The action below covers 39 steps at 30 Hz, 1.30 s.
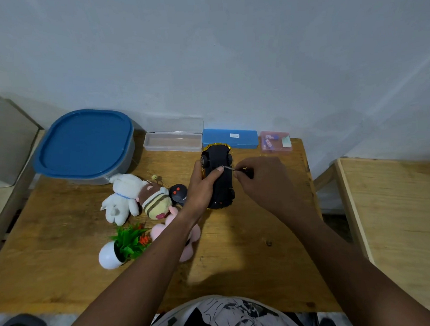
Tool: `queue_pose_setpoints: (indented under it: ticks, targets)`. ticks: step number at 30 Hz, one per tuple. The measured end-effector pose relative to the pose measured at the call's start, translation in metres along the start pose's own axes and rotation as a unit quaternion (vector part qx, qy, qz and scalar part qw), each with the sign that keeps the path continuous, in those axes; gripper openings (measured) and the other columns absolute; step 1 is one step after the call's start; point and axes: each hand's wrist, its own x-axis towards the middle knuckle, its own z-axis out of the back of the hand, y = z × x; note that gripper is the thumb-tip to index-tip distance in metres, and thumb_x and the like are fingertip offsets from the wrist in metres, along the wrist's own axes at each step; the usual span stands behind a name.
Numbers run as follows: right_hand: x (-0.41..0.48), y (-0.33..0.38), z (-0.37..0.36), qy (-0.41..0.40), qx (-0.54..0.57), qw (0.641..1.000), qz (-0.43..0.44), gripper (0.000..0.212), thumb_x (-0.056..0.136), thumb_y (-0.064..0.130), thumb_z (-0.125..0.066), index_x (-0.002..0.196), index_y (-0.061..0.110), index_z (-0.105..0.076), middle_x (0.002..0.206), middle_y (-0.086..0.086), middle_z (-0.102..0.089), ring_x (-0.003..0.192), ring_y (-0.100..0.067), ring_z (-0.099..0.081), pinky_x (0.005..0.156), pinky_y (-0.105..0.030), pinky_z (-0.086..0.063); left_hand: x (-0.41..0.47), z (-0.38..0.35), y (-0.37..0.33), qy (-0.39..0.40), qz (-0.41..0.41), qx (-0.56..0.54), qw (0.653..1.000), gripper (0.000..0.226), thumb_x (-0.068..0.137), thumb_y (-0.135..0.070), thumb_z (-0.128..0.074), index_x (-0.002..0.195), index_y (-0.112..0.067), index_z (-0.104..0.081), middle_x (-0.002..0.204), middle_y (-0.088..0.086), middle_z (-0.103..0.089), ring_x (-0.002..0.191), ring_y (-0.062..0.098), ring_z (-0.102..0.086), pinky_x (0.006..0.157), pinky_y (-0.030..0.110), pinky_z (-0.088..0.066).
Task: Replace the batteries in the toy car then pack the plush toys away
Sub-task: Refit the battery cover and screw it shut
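Note:
The toy car (222, 185) lies upside down on the wooden table (238, 249), black underside up, gold body showing at its far end. My left hand (202, 186) grips its left side, thumb across the underside. My right hand (262, 180) pinches a small screwdriver (230, 168) whose tip touches the car's underside near my thumb. To the left lie a white plush (122, 197), a brown-and-yellow striped plush (156, 199) and a pink plush (188, 239), partly hidden under my left forearm.
A grey tub with a blue lid (86, 144) stands at the back left. Along the wall sit an open clear case (173, 140), a blue case (230, 138) and a pink box (275, 141). A black remote (178, 193) and a tipped potted plant (123, 247) lie near the plush toys.

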Motion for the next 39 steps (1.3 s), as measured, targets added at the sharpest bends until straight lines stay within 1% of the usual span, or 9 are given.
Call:
queue_pose_setpoints:
  ticks: [7, 12, 15, 19, 23, 26, 31, 35, 39]
  targets:
    - [-0.001, 0.002, -0.004, 0.004, -0.047, 0.999, 0.008, 0.024, 0.099, 0.033, -0.051, 0.101, 0.024, -0.072, 0.079, 0.004, -0.071, 0.065, -0.01, -0.06, 0.062, -0.028, -0.05, 0.002, 0.003, 0.004, -0.003, -0.021, 0.037, 0.999, 0.02, 0.097, -0.02, -0.064, 0.111, -0.032, -0.057, 0.112, 0.003, -0.067, 0.099, 0.017, -0.068, 0.082, 0.039, -0.06]
    - [-0.001, 0.003, -0.002, 0.028, 0.019, 0.998, -0.044, 0.01, 0.088, 0.029, -0.063, 0.097, 0.025, -0.06, 0.078, 0.004, -0.067, 0.066, -0.007, -0.061, 0.058, -0.021, -0.048, 0.001, 0.005, 0.007, 0.006, -0.019, 0.064, 0.998, 0.021, 0.097, -0.023, -0.064, 0.115, -0.028, -0.055, 0.112, 0.003, -0.066, 0.102, 0.018, -0.067, 0.083, 0.039, -0.06]
    - [-0.001, 0.002, -0.001, 0.042, 0.02, 0.998, -0.053, 0.021, 0.081, 0.02, -0.069, 0.091, 0.025, -0.051, 0.081, 0.004, -0.063, 0.075, -0.01, -0.062, 0.063, -0.021, -0.052, 0.0, 0.005, 0.008, 0.006, -0.013, 0.078, 0.997, 0.025, 0.097, -0.019, -0.062, 0.12, -0.021, -0.051, 0.11, 0.002, -0.065, 0.101, 0.018, -0.066, 0.081, 0.037, -0.059]
    - [-0.001, 0.0, -0.004, 0.004, 0.006, 0.998, -0.055, 0.008, 0.086, 0.023, -0.067, 0.093, 0.019, -0.064, 0.08, 0.003, -0.066, 0.073, -0.01, -0.061, 0.065, -0.029, -0.056, 0.0, 0.002, 0.007, 0.006, -0.011, 0.079, 0.997, 0.027, 0.097, -0.019, -0.063, 0.121, -0.019, -0.051, 0.111, 0.003, -0.066, 0.102, 0.021, -0.067, 0.084, 0.042, -0.06]
    - [-0.002, -0.001, -0.005, -0.01, -0.129, 0.99, -0.052, 0.028, 0.097, 0.043, -0.052, 0.097, 0.021, -0.069, 0.078, 0.004, -0.067, 0.065, -0.01, -0.057, 0.053, -0.023, -0.038, -0.002, 0.003, 0.005, -0.002, -0.017, 0.08, 0.997, 0.027, 0.098, -0.018, -0.061, 0.122, -0.017, -0.049, 0.108, 0.001, -0.065, 0.098, 0.016, -0.066, 0.08, 0.036, -0.06]
    - [0.0, 0.0, -0.01, 0.021, -0.126, 0.99, -0.062, 0.035, 0.101, 0.042, -0.043, 0.098, 0.018, -0.068, 0.072, 0.004, -0.06, 0.061, -0.009, -0.053, 0.051, -0.024, -0.036, -0.001, 0.004, 0.006, -0.006, -0.018, 0.091, 0.996, 0.027, 0.098, -0.02, -0.061, 0.122, -0.017, -0.049, 0.109, 0.001, -0.064, 0.101, 0.018, -0.065, 0.079, 0.037, -0.059]
    - [-0.003, 0.002, -0.008, 0.054, -0.011, 0.997, -0.053, 0.026, 0.089, 0.026, -0.063, 0.11, 0.02, -0.049, 0.097, 0.002, -0.058, 0.084, -0.014, -0.058, 0.068, -0.028, -0.053, 0.001, 0.005, 0.006, -0.007, -0.014, 0.096, 0.995, 0.031, 0.098, -0.022, -0.063, 0.126, -0.019, -0.049, 0.114, 0.003, -0.065, 0.106, 0.02, -0.065, 0.084, 0.039, -0.059]
    - [-0.002, -0.002, -0.006, 0.002, -0.069, 0.998, -0.008, 0.011, 0.091, 0.027, -0.062, 0.097, 0.017, -0.061, 0.087, 0.001, -0.062, 0.077, -0.015, -0.058, 0.065, -0.029, -0.05, 0.0, 0.006, 0.005, -0.011, -0.015, 0.097, 0.995, 0.031, 0.098, -0.021, -0.062, 0.126, -0.017, -0.048, 0.113, 0.004, -0.065, 0.103, 0.02, -0.066, 0.079, 0.036, -0.06]
    - [-0.003, -0.003, -0.008, 0.0, -0.196, 0.98, -0.027, 0.052, 0.102, 0.048, -0.032, 0.084, 0.017, -0.069, 0.064, 0.004, -0.057, 0.057, -0.014, -0.055, 0.058, -0.031, -0.051, -0.002, 0.005, 0.005, 0.004, -0.016, 0.106, 0.994, 0.029, 0.098, -0.02, -0.062, 0.124, -0.02, -0.048, 0.111, 0.006, -0.065, 0.102, 0.022, -0.066, 0.08, 0.04, -0.06]
